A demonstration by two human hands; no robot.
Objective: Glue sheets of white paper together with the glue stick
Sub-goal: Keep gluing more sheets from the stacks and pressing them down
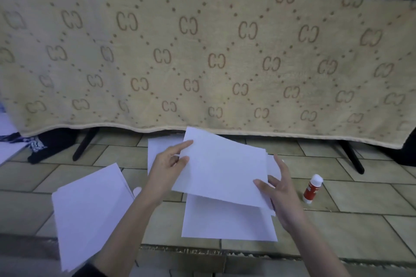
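I hold a white paper sheet [221, 171] tilted above the tiled floor. My left hand [167, 167] pinches its left edge between thumb and fingers. My right hand [278, 193] grips its lower right corner. Another white sheet [227, 222] lies flat on the floor under it, and more paper shows behind at the left [155, 148]. A stack of white sheets [90, 211] lies to the left of my left forearm. The red glue stick [313, 188] with its white cap on lies on the floor just right of my right hand.
A beige patterned blanket [202, 56] hangs across the back, draped over something with black legs [84, 144] [354, 157]. Dark clothing [49, 144] lies on the floor at the far left. The floor is beige tile [360, 198].
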